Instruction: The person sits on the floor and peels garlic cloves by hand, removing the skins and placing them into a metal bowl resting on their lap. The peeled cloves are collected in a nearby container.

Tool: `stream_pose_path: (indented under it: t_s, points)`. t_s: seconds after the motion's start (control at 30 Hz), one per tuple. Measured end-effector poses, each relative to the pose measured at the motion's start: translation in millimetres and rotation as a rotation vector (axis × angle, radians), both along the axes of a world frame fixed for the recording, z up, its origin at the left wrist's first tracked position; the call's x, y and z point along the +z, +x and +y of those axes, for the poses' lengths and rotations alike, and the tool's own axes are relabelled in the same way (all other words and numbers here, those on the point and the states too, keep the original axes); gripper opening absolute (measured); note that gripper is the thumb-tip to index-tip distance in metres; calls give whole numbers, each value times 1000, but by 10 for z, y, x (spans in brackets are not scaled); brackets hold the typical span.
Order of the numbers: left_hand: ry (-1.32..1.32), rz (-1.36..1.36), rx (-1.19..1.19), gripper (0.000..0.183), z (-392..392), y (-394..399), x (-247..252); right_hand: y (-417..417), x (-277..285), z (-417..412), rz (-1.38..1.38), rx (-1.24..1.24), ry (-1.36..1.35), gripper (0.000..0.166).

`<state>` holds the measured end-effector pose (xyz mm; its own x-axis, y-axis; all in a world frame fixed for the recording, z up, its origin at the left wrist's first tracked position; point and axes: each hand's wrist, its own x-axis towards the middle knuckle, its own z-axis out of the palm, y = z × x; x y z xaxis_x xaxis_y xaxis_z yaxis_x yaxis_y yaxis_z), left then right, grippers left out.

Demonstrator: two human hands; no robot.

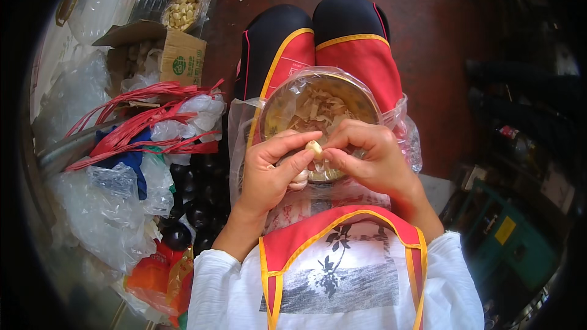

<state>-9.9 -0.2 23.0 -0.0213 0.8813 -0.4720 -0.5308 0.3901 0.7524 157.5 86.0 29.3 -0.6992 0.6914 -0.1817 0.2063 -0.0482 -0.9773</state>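
Between the thumb and forefinger of my left hand (275,165) is a pale garlic clove (314,147), with its bare flesh showing. More unpeeled garlic (299,180) sits tucked under the same hand, against the palm. My right hand (371,156) meets the clove from the other side, its thumb and fingertips pinched at the clove's lower end. Whether a scrap of skin is caught in that pinch is too small to tell. Below both hands, a round bowl (263,121) lined with a clear plastic bag rests on my lap. Dry garlic skins (321,107) lie inside it.
At upper left, a tub of peeled cloves (182,11) stands by a cardboard box (181,57) and a large clear plastic jug (107,2). Red plastic twine (151,133) and crumpled plastic bags (110,211) crowd my left side. A green object (509,233) stands at right.
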Motion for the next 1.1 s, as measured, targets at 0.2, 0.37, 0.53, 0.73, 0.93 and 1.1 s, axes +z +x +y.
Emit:
stream_pose_path:
  t_s: [0.2, 0.37, 0.53, 0.73, 0.93, 1.1]
  points:
    - [32, -3, -36, 26, -6, 0, -27, 18, -25, 3, 30, -3, -104, 2]
    - [41, -19, -34, 26, 1, 1, -21, -1, -57, -38, 37, -111, -192, 6]
    - [5, -47, 9, 24, -3, 7, -9, -32, -8, -43, 69, -162, -215, 9]
    - [-50, -31, 18, 24, 6, 24, 32, -8, 22, -14, -64, -2, -61, 7]
    - [-63, -28, 3, 24, 10, 16, 28, 17, -16, 7, -13, 29, -58, 8]
    - [-7, 19, -13, 24, 7, 18, -3, 26, -4, 18, -42, 18, -150, 6]
